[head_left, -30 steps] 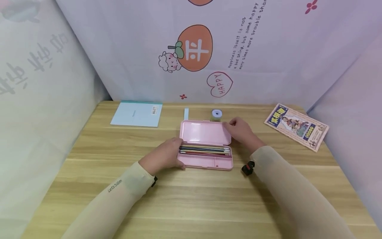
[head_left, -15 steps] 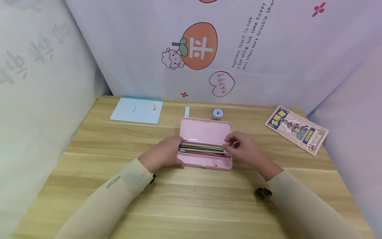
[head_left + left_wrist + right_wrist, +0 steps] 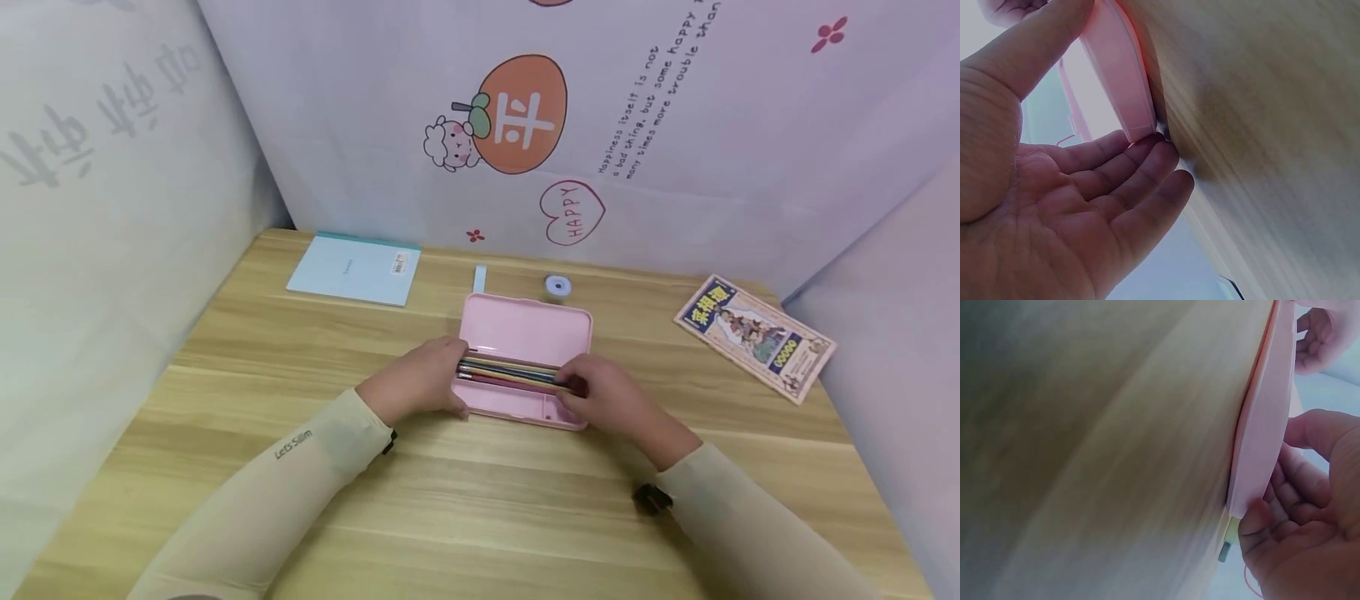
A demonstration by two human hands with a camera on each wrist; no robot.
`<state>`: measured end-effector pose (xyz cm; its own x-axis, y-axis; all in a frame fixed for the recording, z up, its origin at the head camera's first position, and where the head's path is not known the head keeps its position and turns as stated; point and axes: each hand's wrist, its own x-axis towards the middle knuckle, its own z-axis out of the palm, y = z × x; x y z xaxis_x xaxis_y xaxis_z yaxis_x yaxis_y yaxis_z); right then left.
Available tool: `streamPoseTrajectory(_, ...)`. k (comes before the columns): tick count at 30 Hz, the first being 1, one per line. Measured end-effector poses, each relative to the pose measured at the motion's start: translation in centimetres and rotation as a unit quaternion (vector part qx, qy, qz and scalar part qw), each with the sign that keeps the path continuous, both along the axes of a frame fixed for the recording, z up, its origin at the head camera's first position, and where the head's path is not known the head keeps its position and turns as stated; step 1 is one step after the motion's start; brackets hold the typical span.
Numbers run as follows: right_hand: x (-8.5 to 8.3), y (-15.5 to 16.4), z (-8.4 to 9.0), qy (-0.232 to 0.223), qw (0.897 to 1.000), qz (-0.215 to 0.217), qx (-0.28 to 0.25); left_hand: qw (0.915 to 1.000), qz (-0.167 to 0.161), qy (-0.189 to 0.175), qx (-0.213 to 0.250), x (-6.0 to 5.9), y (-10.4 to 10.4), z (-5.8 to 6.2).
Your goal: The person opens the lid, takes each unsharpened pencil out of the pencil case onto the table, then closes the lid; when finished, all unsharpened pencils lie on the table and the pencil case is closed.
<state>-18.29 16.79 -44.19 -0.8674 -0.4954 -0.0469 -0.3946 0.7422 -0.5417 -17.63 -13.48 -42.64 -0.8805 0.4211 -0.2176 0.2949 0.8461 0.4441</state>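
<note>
An open pink pencil case lies mid-table, lid tilted back, with several pencils lying lengthwise in its tray. My left hand rests against the case's left end. In the left wrist view the left hand's fingers are nearly straight and touch the corner of the pink case, with the thumb along its side. My right hand covers the pencils' right ends with its fingers curled over them. In the right wrist view those curled fingers sit at the end of the case, where a pencil tip sticks out.
On the wooden table a light blue notebook lies back left, and a small white strip and a tape roll lie behind the case. A colourful booklet lies at the right. Printed cloth walls enclose three sides.
My right hand came from the lid's far right corner down to the pencils' right ends. The left hand stayed at the case's left end. The head view shifted slightly.
</note>
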Motion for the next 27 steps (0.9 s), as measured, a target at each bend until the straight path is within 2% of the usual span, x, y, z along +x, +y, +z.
streamPoseTrajectory(7, 0.0, -0.5, 0.3, -0.043, 0.998, -0.028, 0.022, 1.0000, 0.001, -0.002, -0.002, 0.0, 0.2, 0.3)
streamPoseTrajectory(15, 0.1, -0.9, 0.0, -0.067, 0.997, -0.035, -0.011, 1.0000, -0.002, 0.001, -0.003, -0.1, 0.3, 0.1)
streamPoseTrajectory(19, 0.1, -0.9, -0.1, -0.089, 0.994, -0.051, -0.026, 1.0000, -0.001, -0.002, 0.001, -0.1, 0.1, -0.2)
streamPoseTrajectory(23, 0.1, -0.8, -0.3, -0.104, 0.991, -0.070, -0.041, 0.9996, 0.005, -0.009, 0.026, -0.4, -0.3, -0.8)
streamPoseTrajectory(27, 0.0, -0.6, -0.2, -0.105, 0.990, -0.078, -0.051, 0.9969, 0.021, -0.026, 0.071, -0.7, -0.6, -1.5)
